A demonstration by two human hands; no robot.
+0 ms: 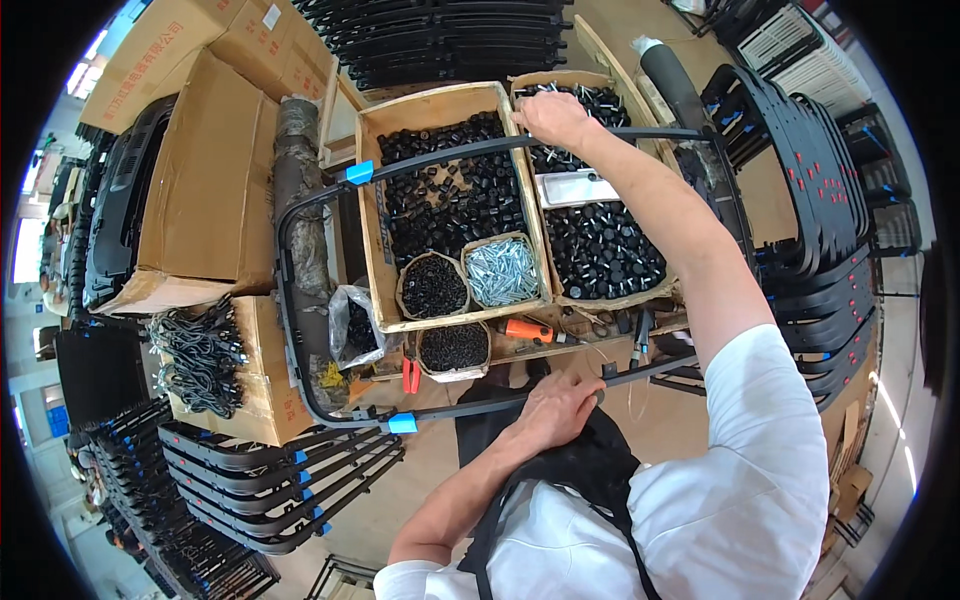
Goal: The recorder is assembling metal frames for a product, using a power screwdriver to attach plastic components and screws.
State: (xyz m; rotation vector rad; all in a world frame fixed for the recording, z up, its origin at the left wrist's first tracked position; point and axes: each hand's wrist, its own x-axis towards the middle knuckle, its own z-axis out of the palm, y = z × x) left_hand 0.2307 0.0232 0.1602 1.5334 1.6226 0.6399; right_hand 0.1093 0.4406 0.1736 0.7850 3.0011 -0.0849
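Observation:
A large rounded black tubular frame [460,408] lies across the work surface, with blue tape on its left part. My left hand [556,410] is closed around the frame's near bar. At the far side, my right hand [556,118] reaches over the opposite bar into a bin of black-headed bolts [595,102]. Its fingers are drawn together at the bin's left edge; what they hold is hidden. Beside it stands a wooden box [430,100] of small black caps [440,210]. Silver screws [500,270] and small black screws [433,285] fill containers inside that box.
A white tray [560,190] sits among the bolts. An orange-handled tool [528,330] and red-handled pliers [411,375] lie near the frame's front bar. Cartons [205,180] and bundled black cables [200,360] are at left; stacked black frames [825,190] stand at right.

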